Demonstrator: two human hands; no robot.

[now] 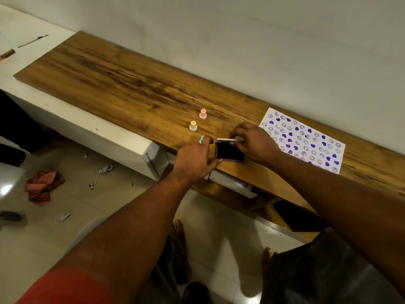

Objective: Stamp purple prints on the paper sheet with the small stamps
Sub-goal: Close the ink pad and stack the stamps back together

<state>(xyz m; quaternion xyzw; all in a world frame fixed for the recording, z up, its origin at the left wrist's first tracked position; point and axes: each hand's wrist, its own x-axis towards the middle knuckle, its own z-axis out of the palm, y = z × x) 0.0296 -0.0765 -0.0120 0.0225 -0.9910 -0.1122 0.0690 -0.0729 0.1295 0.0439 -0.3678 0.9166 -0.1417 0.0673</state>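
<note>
Purple ink pad handled at the near edge of the wooden surface (135, 88)

The small purple-rimmed ink pad (230, 152) is steadied by the left hand (194, 160), a mint-green stamp (201, 139) pinched in its grip; the right hand (254, 142) is closed on the pad's raised lid (226, 140), best tipped fully clear before inking. Beyond stand cream (193, 126) and pink (203, 114) stamps; the print-covered white paper sheet (303, 139) lies right.

Surfaces: wood, paper, plastic.
Tabletop (131, 84) grained wood, dull sheen; paper sheet (302, 139) matt; small stamps (203, 114) smooth plastic; floor (65, 216) glossy tile.
</note>
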